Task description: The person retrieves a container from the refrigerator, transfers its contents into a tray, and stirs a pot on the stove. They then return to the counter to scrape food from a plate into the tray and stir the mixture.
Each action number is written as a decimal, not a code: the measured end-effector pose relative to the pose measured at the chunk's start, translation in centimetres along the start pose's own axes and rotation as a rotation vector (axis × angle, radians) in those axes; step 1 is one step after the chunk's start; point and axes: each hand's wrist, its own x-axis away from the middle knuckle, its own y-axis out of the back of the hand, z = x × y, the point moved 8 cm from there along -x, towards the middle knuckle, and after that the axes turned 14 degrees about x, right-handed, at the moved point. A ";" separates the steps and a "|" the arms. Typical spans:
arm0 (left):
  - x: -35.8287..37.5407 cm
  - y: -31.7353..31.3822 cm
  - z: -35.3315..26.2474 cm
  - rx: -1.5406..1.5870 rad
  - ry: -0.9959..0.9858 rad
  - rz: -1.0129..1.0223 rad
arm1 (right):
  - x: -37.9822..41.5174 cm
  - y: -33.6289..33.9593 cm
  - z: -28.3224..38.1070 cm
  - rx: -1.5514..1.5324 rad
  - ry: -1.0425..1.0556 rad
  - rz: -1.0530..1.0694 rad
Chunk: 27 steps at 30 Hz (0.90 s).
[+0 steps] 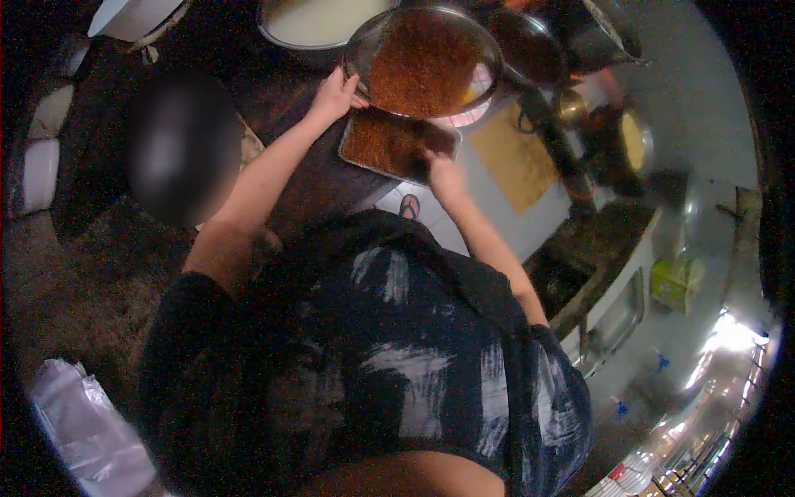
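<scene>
My left hand is closed on the left rim of a large round metal bowl, its fingers pressed at the edge. Brown crumbly food fills much of that bowl. Just below the bowl is a rectangular metal tray with more of the brown crumbs in it, mostly on the left side. At the tray's right front edge, my right hand reaches in with curled fingers; it is slightly blurred, and what it holds, if anything, is hidden.
A pot of pale liquid stands behind the bowl, left of it. Dark pans are at the back right. Brown cardboard lies to the right. A sandalled foot shows on the tiled floor. Plastic bags lie lower left.
</scene>
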 end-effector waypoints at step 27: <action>0.5 -1.0 -1.5 0.060 0.046 0.028 | -5.0 0.7 3.8 -0.046 -0.022 0.002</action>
